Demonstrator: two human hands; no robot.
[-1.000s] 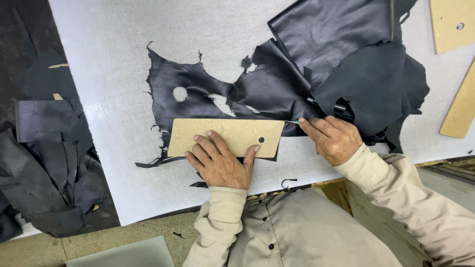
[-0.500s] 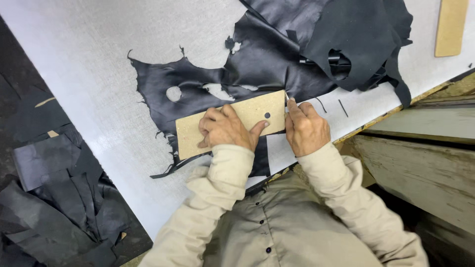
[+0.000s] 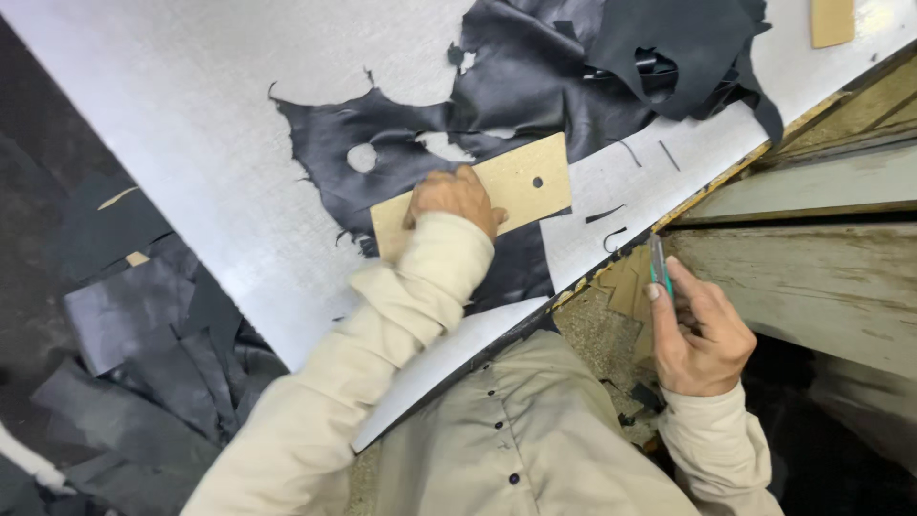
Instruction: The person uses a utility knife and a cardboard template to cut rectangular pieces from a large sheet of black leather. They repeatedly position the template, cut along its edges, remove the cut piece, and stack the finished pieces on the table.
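Observation:
My left hand [image 3: 455,198] presses flat on a tan rectangular cardboard template [image 3: 521,181] with a small round hole. The template lies on a ragged sheet of black leather [image 3: 401,143] spread over a grey-white cutting table [image 3: 191,115]. My right hand [image 3: 700,334] is off the table's front edge, below it, and grips a slim tool with a green handle [image 3: 658,266], its tip pointing up toward the edge.
More black leather [image 3: 669,48] is heaped at the far right of the table. Another tan template [image 3: 831,19] lies at the top right corner. Leather offcuts [image 3: 134,325] cover the floor on the left. A worn wooden bench frame [image 3: 812,248] stands on the right.
My right hand has left the template and dropped below the table edge, now holding the green-handled tool. The left hand stays on the template. The view has swung left.

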